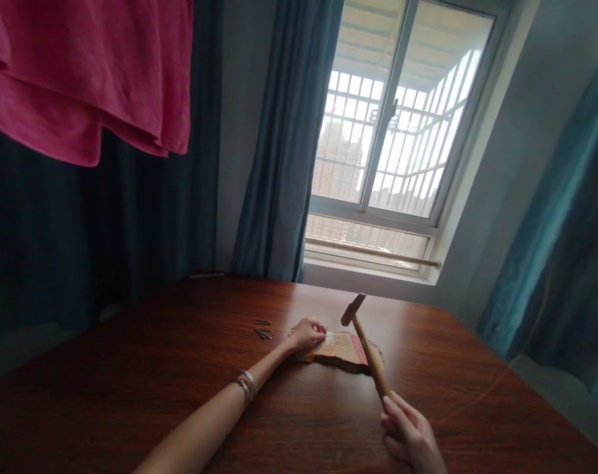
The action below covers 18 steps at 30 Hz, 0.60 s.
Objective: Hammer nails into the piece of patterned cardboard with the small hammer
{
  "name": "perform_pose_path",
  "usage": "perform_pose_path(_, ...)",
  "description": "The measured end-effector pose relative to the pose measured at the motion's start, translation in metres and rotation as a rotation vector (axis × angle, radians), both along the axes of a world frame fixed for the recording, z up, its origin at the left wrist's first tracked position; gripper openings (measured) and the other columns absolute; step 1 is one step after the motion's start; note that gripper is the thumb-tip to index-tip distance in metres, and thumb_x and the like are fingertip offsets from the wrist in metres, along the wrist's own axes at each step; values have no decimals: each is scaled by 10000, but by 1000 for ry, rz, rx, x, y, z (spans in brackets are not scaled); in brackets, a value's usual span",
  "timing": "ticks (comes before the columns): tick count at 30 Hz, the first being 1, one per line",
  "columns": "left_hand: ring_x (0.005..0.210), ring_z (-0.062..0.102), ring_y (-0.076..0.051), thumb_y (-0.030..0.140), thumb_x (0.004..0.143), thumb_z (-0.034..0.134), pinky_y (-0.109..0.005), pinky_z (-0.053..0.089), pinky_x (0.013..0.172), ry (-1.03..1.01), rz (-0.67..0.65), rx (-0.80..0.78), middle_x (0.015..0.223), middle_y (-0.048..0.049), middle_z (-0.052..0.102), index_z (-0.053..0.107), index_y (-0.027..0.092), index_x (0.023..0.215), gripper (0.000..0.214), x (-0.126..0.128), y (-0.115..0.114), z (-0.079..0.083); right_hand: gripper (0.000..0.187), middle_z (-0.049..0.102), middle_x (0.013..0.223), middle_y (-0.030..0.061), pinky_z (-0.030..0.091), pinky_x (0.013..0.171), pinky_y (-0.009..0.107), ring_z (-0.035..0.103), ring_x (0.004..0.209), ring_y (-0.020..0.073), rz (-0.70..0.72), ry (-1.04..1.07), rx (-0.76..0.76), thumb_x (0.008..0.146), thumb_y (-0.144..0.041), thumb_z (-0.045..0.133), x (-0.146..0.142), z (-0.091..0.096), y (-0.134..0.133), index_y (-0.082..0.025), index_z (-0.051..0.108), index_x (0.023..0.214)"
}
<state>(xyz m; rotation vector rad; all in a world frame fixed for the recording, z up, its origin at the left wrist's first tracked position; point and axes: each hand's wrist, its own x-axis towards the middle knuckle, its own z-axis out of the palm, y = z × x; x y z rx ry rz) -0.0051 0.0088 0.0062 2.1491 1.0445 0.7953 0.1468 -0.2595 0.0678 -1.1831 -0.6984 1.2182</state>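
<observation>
My right hand (411, 436) is closed round the end of a wooden hammer handle; the hammer (364, 342) is raised, its dark head hanging above a small board. That wooden board (341, 349), pale with a pinkish edge, lies flat on the brown table (180, 375). My left hand (307, 333) rests on the board's left end with its fingers pinched together, and what they hold is too small to make out. Bracelets circle my left wrist.
Several loose nails (262, 328) lie on the table just left of my left hand. Behind the table is a barred window (397, 125) flanked by blue curtains. A pink cloth (86, 72) hangs at the upper left.
</observation>
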Motion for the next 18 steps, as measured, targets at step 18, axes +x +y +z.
perform_pose_path(18,627,524,-118,250,617,592,-178,348,555,-51,-22,-15,651,-6,640,708,122,761,224,0,8,-8,525,338,443,-108,69,288,126,194,285,-14,74,-58,11,537,-593,674,-24,-9,23,-166,529,806)
